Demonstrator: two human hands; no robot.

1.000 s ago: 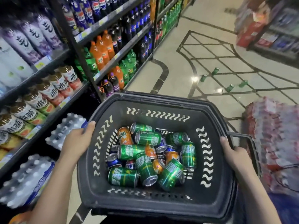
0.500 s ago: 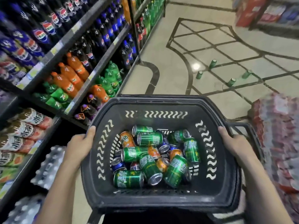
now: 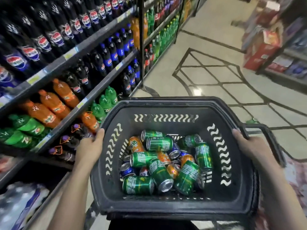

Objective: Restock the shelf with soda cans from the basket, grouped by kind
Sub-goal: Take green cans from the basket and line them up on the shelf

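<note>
Head view: the shelf (image 3: pixel 93 95) on the left now shows cola, orange and green bottles where milk-tea bottles stood a second ago (the person has walked forward), so I judge stocking is not yet begun; the basket (image 3: pixel 174 203) stays carried in front, left hand (image 3: pixel 88 149) and right hand (image 3: pixel 253 149) gripping its rims with curled fingers; soda cans (image 3: pixel 166 163), green, orange and blue, lie mixed inside; lower cans are hidden, and no can section is visible.

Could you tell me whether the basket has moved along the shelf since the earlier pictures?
Yes. The basket has moved forward along the shelf: it was beside jars and packs, now beside orange and green bottles.
</note>
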